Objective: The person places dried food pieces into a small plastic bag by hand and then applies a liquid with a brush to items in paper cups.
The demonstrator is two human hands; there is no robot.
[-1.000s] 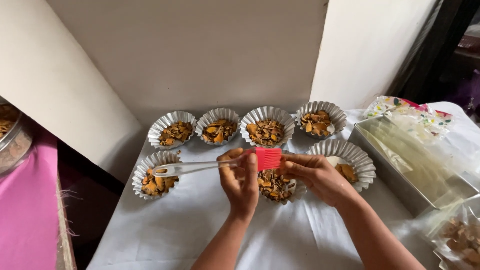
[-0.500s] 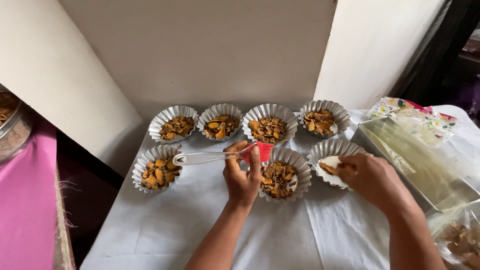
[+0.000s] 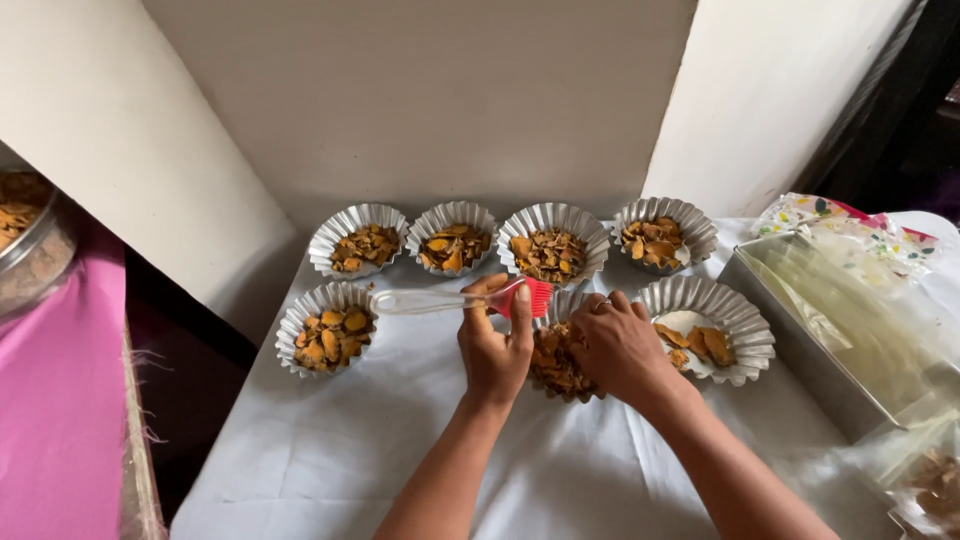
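White cloth [image 3: 330, 450] covers the table below a pale wall, with a pink cloth [image 3: 55, 390] at far left and fluted foil cups of orange-brown dried slices [image 3: 335, 335] set in two rows. Left of centre, the left hand [image 3: 495, 350] is clenched round a brush with a red silicone head [image 3: 530, 297], its clear handle pointing left. Half a second ago the right hand [image 3: 620, 345] was over the part-filled cup [image 3: 745, 325]; now it has come back, fingers curled down into the front middle cup [image 3: 555, 370], though any pinched slices are hidden, so that cup is the one being topped up, with the metal tray [image 3: 800, 340] to the right.
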